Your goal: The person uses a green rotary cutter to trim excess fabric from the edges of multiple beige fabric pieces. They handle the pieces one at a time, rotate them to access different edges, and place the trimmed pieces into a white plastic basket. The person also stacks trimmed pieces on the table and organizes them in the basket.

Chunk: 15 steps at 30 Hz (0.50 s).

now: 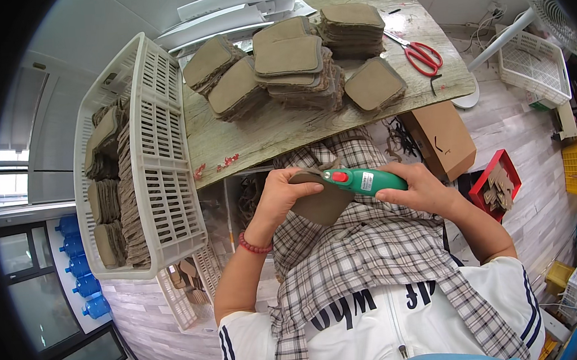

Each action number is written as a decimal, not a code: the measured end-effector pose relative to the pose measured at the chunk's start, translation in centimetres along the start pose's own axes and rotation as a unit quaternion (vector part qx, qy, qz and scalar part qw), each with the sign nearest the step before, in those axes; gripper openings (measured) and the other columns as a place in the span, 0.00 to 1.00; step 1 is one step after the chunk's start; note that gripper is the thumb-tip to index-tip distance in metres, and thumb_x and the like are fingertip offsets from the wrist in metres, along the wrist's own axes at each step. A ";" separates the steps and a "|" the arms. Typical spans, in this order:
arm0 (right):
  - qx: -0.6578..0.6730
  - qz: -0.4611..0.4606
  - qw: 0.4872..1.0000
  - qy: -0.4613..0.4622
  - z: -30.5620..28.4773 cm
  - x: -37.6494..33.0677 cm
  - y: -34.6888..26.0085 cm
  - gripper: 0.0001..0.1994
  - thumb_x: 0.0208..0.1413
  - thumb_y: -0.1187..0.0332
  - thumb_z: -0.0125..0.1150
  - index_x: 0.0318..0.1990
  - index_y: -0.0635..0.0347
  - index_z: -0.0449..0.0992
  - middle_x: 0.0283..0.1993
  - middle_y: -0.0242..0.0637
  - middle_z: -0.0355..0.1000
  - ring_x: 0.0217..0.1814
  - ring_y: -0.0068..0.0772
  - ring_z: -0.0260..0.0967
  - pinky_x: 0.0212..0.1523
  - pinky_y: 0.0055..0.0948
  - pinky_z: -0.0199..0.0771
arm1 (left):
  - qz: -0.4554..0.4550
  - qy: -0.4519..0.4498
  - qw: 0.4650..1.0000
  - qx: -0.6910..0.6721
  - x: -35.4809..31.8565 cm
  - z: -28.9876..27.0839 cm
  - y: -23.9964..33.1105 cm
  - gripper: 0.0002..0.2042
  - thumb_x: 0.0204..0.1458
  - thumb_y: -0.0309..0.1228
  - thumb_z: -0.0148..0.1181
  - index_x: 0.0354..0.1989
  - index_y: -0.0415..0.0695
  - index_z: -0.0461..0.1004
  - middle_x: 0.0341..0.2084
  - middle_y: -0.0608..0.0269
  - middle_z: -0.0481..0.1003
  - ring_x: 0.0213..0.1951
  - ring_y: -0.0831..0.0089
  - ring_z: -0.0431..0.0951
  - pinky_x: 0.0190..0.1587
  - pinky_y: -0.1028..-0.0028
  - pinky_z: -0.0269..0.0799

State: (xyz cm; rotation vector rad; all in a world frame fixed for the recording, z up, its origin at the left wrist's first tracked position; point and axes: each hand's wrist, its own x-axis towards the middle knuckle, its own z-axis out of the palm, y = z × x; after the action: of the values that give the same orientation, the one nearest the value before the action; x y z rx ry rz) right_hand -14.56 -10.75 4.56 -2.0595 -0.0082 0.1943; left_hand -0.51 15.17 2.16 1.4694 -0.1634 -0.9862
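1. Gripping a brown pad (320, 204) in the left hand (282, 197), fingers closed around its left edge, thumb lying across the top face.
2. Holding a green cutter (365, 180) in the right hand (423, 189), fingers wrapped around the handle, its red button facing up.
3. Meeting at the pad's upper edge, cutter nose touching the pad, both held over a plaid-clad lap, below the near edge of the desk (259, 138).
4. Sitting in piles on the desk: more brown pads (294, 66), with red scissors (420, 55) well apart to the right.
5. Standing at the desk's left: a white basket (160, 155) packed with rows of pads.
6. Lying on the floor to the right: a cardboard box (441, 139) and a red tray (499, 182) holding scraps.
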 end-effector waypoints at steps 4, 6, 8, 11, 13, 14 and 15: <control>0.005 -0.009 1.000 -0.015 0.1 1.0 -0.7 0.25 0.52 0.53 0.66 0.49 0.64 0.75 0.31 0.47 0.76 0.32 0.41 0.76 0.35 0.33 0.75 | 0.012 -0.018 0.999 0.034 0.2 0.5 0.7 0.08 0.44 0.20 0.67 0.34 0.37 0.81 0.27 0.64 0.80 0.30 0.79 0.78 0.37 0.79 0.74; 0.008 -0.020 1.000 -0.016 0.5 1.8 -0.8 0.25 0.52 0.52 0.66 0.49 0.64 0.75 0.31 0.47 0.76 0.31 0.41 0.76 0.35 0.33 0.74 | 0.031 -0.018 0.997 0.061 0.4 0.7 0.4 0.08 0.44 0.20 0.67 0.34 0.37 0.81 0.27 0.65 0.80 0.30 0.80 0.78 0.37 0.79 0.74; 0.042 0.001 0.999 -0.009 0.5 2.1 -0.8 0.24 0.52 0.53 0.66 0.49 0.64 0.75 0.31 0.46 0.76 0.30 0.38 0.76 0.34 0.33 0.74 | 0.021 -0.008 0.999 0.029 0.3 0.5 0.3 0.07 0.44 0.20 0.67 0.33 0.37 0.81 0.27 0.65 0.80 0.30 0.80 0.78 0.37 0.79 0.73; 0.065 0.059 0.996 0.009 -0.3 1.8 -0.7 0.23 0.52 0.55 0.67 0.49 0.64 0.75 0.32 0.44 0.77 0.32 0.35 0.77 0.35 0.31 0.74 | 0.007 0.027 0.999 -0.023 -0.3 -1.9 -0.2 0.07 0.45 0.21 0.68 0.33 0.37 0.80 0.27 0.65 0.80 0.29 0.79 0.78 0.36 0.79 0.73; 0.015 0.042 0.999 0.021 -0.5 1.2 0.4 0.23 0.52 0.55 0.67 0.49 0.63 0.75 0.32 0.45 0.76 0.33 0.35 0.77 0.35 0.31 0.75 | 0.023 0.058 0.997 -0.038 -0.7 -3.1 0.0 0.07 0.45 0.22 0.67 0.33 0.37 0.79 0.26 0.64 0.80 0.28 0.79 0.78 0.35 0.80 0.73; -0.010 0.033 0.999 0.028 -0.4 0.9 0.7 0.23 0.52 0.55 0.67 0.49 0.63 0.75 0.32 0.45 0.76 0.33 0.35 0.77 0.35 0.31 0.75 | 0.038 0.073 0.996 -0.041 -0.8 -3.6 -0.1 0.07 0.45 0.22 0.67 0.33 0.37 0.79 0.26 0.64 0.80 0.28 0.79 0.78 0.35 0.80 0.73; -0.018 0.046 0.999 0.005 -0.5 0.7 0.5 0.24 0.52 0.54 0.67 0.49 0.63 0.75 0.33 0.46 0.76 0.33 0.39 0.77 0.36 0.32 0.75 | 0.044 0.077 0.995 -0.045 -1.0 -3.8 -0.1 0.07 0.45 0.22 0.67 0.33 0.37 0.79 0.27 0.64 0.80 0.28 0.79 0.78 0.35 0.80 0.73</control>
State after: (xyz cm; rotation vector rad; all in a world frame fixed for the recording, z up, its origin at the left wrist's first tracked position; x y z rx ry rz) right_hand -13.83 -11.36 4.24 -2.0981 0.0896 0.2412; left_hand 1.28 18.63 1.90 1.4372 -0.0705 -0.7949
